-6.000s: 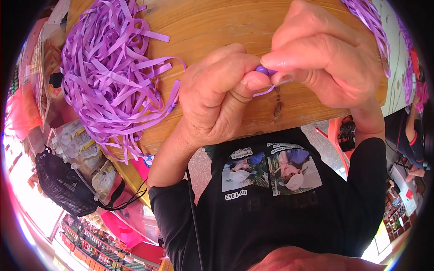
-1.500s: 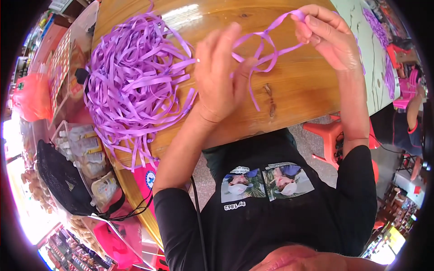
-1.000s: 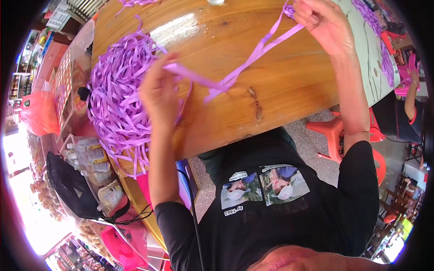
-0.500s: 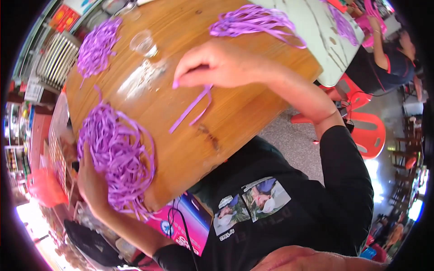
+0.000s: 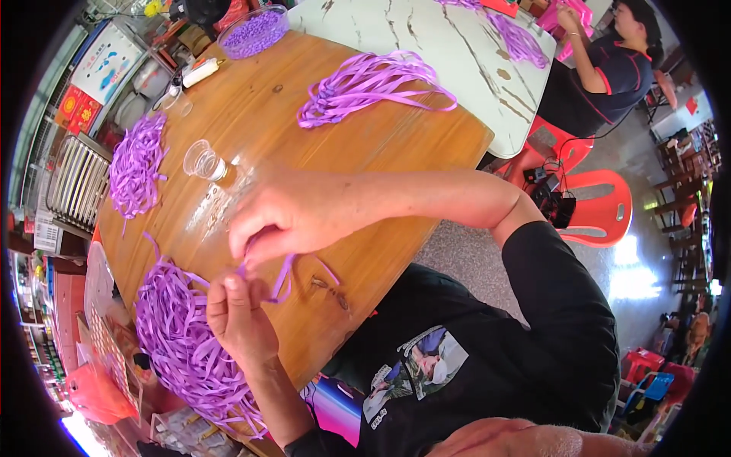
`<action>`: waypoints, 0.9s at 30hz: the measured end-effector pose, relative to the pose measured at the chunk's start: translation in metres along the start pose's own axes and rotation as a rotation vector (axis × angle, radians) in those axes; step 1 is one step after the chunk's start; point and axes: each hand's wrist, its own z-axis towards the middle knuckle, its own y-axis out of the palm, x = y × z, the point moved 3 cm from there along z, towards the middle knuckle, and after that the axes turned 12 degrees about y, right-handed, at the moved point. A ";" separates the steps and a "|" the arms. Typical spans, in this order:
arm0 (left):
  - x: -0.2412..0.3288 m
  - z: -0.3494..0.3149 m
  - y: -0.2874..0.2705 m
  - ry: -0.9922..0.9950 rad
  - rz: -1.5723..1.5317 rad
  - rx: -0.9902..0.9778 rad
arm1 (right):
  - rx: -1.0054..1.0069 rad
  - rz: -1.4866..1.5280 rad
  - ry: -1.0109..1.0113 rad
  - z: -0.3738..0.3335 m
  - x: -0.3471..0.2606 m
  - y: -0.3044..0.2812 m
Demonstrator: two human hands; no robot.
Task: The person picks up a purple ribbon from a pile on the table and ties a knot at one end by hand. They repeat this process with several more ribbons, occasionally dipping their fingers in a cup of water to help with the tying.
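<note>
Close together over the wooden table (image 5: 381, 156), my two hands meet fingertip to fingertip. My right hand (image 5: 293, 213) is closed in a pinch on a narrow purple ribbon (image 5: 284, 280), whose loose part hangs below the fingers. Just beneath it, my left hand (image 5: 245, 320) pinches thumb against fingers, with purple ribbon at its fingertips. The exact join between the fingers is too small to make out. Beside my left hand lies a large tangled pile of purple ribbons (image 5: 183, 335), one strand reaching toward my fingers.
A clear plastic cup (image 5: 205, 161) stands beyond my right hand. Further purple bundles lie at the left edge (image 5: 137, 167) and the far side (image 5: 373, 84). A bowl of purple pieces (image 5: 255, 34) sits farther back. Red stools (image 5: 598, 206) and another person (image 5: 601, 68) are at right.
My left hand has come off the ribbon pile and up to my right hand, which moved left and nearer with its ribbon. The view has shifted, bringing the bowl into sight.
</note>
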 end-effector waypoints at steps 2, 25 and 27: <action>0.018 -0.002 -0.014 0.103 0.091 0.108 | 0.027 0.024 0.067 -0.003 0.005 -0.009; -0.052 0.023 0.013 0.199 0.565 0.034 | 0.049 0.018 0.363 -0.018 0.058 0.004; -0.045 0.021 0.008 0.298 0.817 -0.029 | 0.052 0.078 0.425 -0.023 0.064 -0.004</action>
